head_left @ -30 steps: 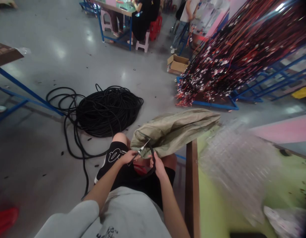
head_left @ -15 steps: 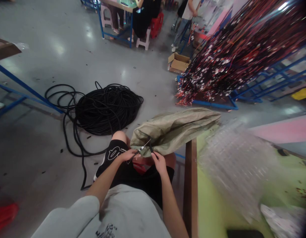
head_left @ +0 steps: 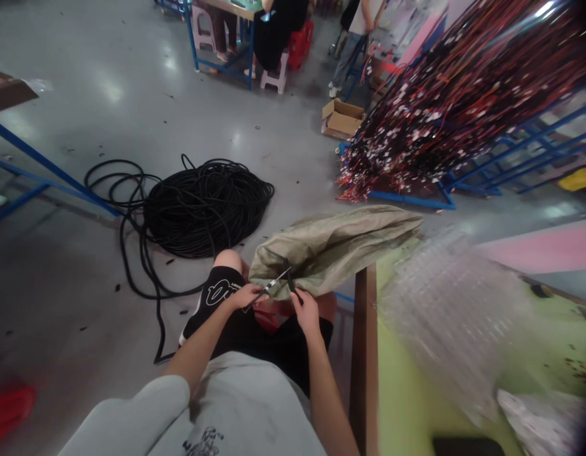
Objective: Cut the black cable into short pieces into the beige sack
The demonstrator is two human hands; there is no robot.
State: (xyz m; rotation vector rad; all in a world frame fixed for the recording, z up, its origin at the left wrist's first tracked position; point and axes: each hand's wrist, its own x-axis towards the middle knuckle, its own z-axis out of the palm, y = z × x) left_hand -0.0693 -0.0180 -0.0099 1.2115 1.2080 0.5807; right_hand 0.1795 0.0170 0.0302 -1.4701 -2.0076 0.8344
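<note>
My left hand [head_left: 248, 297] is closed around a slim tool [head_left: 273, 284] with a dark rear part and a thin silver tip pointing up and to the right. In my closed right hand [head_left: 305, 310] is a short piece of black cable [head_left: 290, 277], sticking up from the fingers. The silver tip meets or crosses this piece; I cannot tell whether they touch. Both are over the mouth of a crumpled olive-beige sack [head_left: 340, 244] lying across my lap and toward the table. On the floor ahead lies a big coil of black cable [head_left: 202, 206].
At right is a yellow-green table [head_left: 402, 380] with clear plastic wrap [head_left: 457, 316]. Beyond it, bundled red and black wires [head_left: 430, 107] rest on a blue rack [head_left: 416, 201]. A cardboard box [head_left: 343, 119] stands on the floor. Several people are farther back around a table [head_left: 240, 9].
Both hands stay almost in place. The silver tip and the black cable piece have shifted very slightly against each other; the sack and coil look the same.
</note>
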